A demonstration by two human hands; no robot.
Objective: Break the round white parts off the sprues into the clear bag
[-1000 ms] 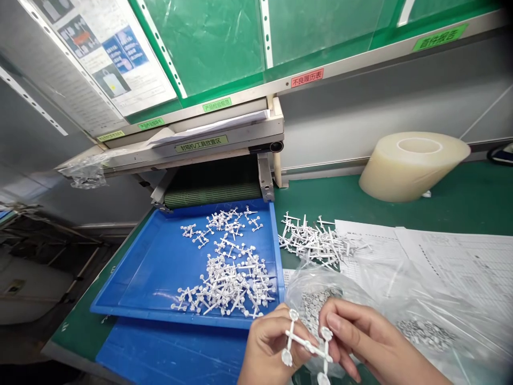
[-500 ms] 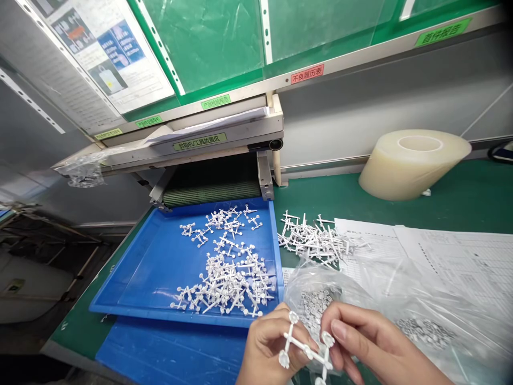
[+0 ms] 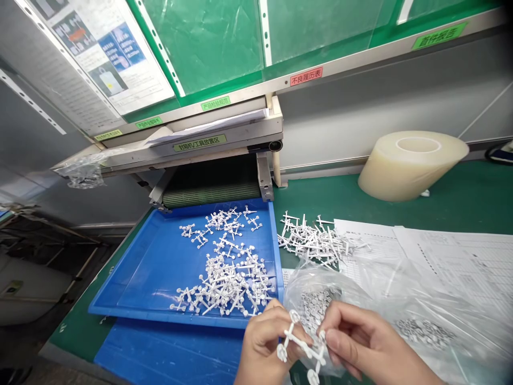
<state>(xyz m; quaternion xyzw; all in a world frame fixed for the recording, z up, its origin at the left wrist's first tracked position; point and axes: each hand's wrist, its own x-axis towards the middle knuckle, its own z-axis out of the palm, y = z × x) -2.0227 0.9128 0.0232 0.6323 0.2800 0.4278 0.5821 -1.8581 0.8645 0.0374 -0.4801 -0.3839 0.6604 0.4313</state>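
At the lower middle, my left hand (image 3: pixel 264 345) grips a white branched plastic sprue (image 3: pixel 298 342) with small round parts on its ends. The fingers of my right hand (image 3: pixel 356 339) are closed in a pinch on one of the round parts (image 3: pixel 322 336) at the sprue's right end. Behind my hands lies a clear plastic bag (image 3: pixel 344 283) with many small round grey-white pieces (image 3: pixel 318 305) in it. To the left, a blue tray (image 3: pixel 148 251) holds a heap of similar white sprues (image 3: pixel 230 278).
Bare white sprue sticks (image 3: pixel 312 238) are piled right of the tray, partly on printed sheets (image 3: pixel 444 251). A conveyor belt (image 3: pixel 212 184) ends over the tray's back edge. A large roll of clear film (image 3: pixel 412 166) stands at the back right. More round pieces (image 3: pixel 425 331) lie under plastic.
The sprue has tilted slightly in my left hand, its lower end shifting left. My right fingertips have moved a little left and closed on the round part.
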